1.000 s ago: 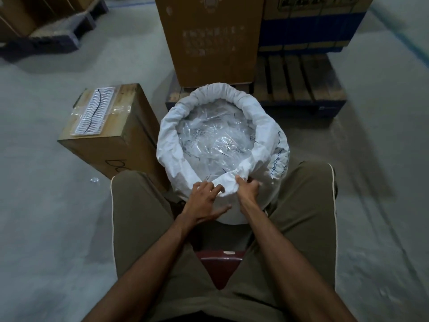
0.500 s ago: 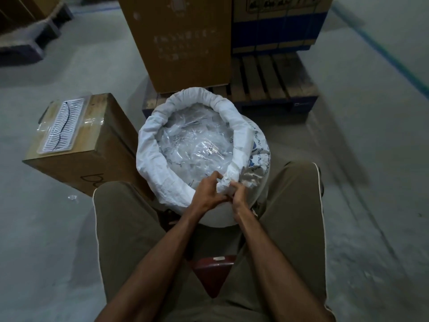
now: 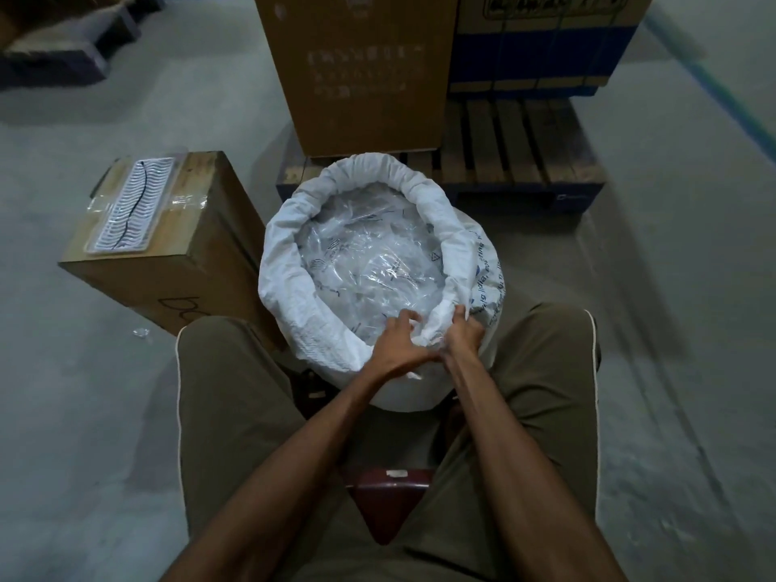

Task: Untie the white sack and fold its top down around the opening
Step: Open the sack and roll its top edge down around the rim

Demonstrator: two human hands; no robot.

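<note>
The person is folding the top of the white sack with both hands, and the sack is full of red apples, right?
Not apples. The head view shows the white sack filled with clear plastic packets. The rest is right: the left hand and right hand both grip the sack's folded rim at its near edge.

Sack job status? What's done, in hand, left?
Done: the sack is untied and open, clear plastic bags showing inside, and its top is rolled into a cuff around the far, left and right sides. In hand: the left hand and right hand grip the bunched near edge. Left: turn that near section down to match the rest.
</note>
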